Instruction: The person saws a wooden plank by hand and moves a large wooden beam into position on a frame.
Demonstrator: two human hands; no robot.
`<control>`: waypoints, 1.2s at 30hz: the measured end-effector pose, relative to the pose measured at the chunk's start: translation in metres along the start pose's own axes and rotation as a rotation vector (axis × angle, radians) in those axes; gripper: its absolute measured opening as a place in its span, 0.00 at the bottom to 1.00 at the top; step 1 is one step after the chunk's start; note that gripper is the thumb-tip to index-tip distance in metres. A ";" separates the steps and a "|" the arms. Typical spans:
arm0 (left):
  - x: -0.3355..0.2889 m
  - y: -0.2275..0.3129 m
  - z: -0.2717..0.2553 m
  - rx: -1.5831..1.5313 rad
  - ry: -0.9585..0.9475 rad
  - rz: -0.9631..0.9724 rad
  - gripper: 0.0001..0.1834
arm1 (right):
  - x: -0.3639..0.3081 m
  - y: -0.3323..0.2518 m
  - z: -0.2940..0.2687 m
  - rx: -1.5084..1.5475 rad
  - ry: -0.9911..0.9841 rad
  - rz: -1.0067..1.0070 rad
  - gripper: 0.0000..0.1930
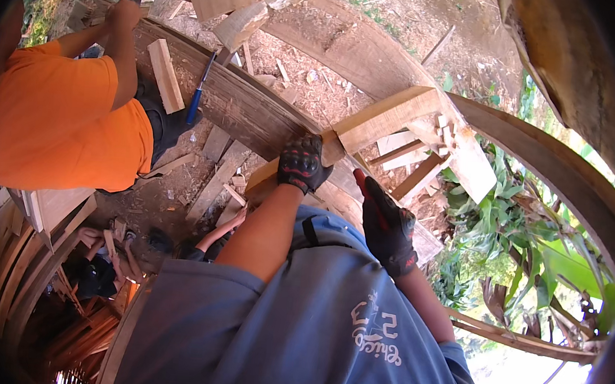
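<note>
Head view | pale wood (389,117): long side runs from near left to far right | left hand (304,164): closer, curled tight on its near part | right hand (388,223): open, fingers straight, holding nothing

The left glove (305,164) and right glove (388,229), mid-frame, are black with red accents; the wooden piece (382,118) above them is pale tan. Lower centre, a grey-blue shirt (283,320) bears a white print (379,336). Upper left, a tool handle (194,105) is bright blue and another shirt (60,122) orange. Leaves (569,267) at right are green.
</note>
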State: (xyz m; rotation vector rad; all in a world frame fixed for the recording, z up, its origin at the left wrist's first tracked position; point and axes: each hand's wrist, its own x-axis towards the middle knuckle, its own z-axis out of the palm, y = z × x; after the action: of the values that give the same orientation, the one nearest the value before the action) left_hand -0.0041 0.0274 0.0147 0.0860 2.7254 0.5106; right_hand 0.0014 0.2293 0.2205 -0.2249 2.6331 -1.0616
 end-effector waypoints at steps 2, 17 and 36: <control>-0.001 -0.002 -0.001 0.000 -0.029 -0.010 0.35 | 0.014 0.022 0.032 -0.019 0.054 -0.022 0.26; 0.001 0.003 -0.021 -0.014 -0.064 -0.004 0.32 | 0.059 0.046 0.083 0.147 0.058 0.003 0.21; -0.009 0.009 -0.039 -0.050 -0.080 -0.036 0.27 | 0.003 0.080 0.090 0.086 0.122 0.111 0.25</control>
State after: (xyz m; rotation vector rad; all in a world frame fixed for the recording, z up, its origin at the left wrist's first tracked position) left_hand -0.0096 0.0210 0.0551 0.0439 2.6300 0.5528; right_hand 0.0247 0.2266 0.1026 0.0043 2.6634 -1.1817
